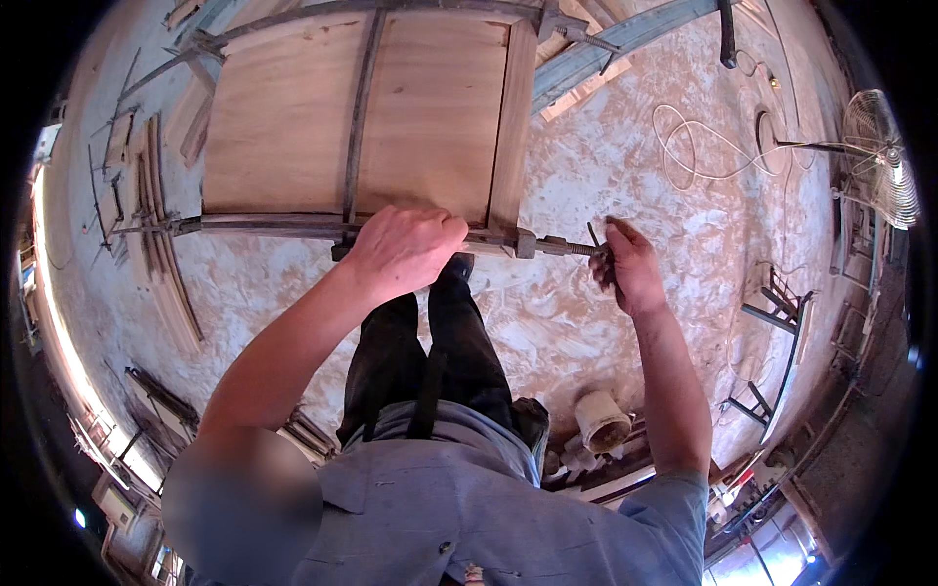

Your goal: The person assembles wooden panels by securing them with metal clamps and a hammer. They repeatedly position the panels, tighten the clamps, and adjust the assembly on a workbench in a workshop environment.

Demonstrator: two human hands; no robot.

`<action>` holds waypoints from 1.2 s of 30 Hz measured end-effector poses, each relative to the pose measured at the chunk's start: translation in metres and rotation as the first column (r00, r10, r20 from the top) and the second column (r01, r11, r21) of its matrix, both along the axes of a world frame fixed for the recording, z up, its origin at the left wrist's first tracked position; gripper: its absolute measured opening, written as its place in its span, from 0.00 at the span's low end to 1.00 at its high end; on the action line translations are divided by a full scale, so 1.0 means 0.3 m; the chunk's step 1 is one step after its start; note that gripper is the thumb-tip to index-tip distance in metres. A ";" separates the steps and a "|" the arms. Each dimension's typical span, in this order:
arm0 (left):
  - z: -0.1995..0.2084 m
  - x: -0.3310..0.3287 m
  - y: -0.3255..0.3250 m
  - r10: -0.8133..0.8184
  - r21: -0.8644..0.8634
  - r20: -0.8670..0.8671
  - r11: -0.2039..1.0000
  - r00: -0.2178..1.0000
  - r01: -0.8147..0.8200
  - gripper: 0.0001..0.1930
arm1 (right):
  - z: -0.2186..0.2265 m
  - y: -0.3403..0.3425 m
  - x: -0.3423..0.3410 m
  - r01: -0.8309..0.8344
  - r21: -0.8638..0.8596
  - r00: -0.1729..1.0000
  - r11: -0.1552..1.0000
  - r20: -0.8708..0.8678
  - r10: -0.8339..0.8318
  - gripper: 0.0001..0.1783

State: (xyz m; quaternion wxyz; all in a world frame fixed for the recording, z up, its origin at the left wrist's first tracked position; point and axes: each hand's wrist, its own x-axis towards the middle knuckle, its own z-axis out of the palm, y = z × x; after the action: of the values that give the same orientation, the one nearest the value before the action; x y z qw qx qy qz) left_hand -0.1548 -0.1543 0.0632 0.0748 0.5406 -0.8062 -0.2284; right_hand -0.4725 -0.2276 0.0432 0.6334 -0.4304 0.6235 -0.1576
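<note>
A wooden panel frame [283,127] lies in front of me, with a dark bar [363,107] crossing its middle. Along its near edge runs a long metal bar clamp [269,225], whose threaded screw [559,246] sticks out to the right past the frame. My left hand [410,249] is closed on the clamp's bar near the middle of that edge; its fingertips are partly hidden. At the screw's right end, my right hand [633,266] has its fingers wrapped round the clamp handle [591,232]. A second bar clamp [576,37] spans the far edge.
Wooden strips [156,225] lie on the floor at left. A blue-grey beam [635,39] is beyond the frame at right. A standing fan [879,161], a pale cable [694,127] and metal clamps [782,313] are at right. A whitish bucket [601,420] stands near my right side.
</note>
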 end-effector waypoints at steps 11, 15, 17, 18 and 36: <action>-0.004 0.000 0.003 0.031 -0.027 -0.041 0.999 0.999 -0.032 0.04 | 0.019 0.085 -0.009 -0.035 0.205 0.962 0.978 0.271 -0.022 0.20; -0.013 0.002 0.009 0.033 -0.049 -0.053 0.998 0.998 -0.036 0.06 | 0.078 0.103 -0.005 0.058 0.222 0.977 0.973 0.189 -0.101 0.22; -0.012 0.002 0.009 0.031 -0.062 -0.068 0.997 0.997 -0.036 0.07 | 0.053 0.129 -0.018 -0.200 -0.250 0.950 0.948 -0.287 0.124 0.26; -0.011 0.001 0.006 0.031 -0.068 -0.076 0.997 0.997 -0.036 0.07 | 0.061 0.116 -0.017 -0.591 -0.629 0.788 0.505 -0.584 0.195 0.26; -0.028 0.014 0.015 0.030 -0.092 -0.105 0.995 0.994 -0.040 0.08 | 0.075 -0.151 0.170 -0.231 0.468 0.905 0.853 -0.219 0.365 0.24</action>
State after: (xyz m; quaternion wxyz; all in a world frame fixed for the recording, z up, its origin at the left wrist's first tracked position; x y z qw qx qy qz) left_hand -0.1507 -0.1496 0.0546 0.1459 0.5380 -0.8014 -0.2167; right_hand -0.4213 -0.2729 0.0657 0.6273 -0.3905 0.6562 0.1529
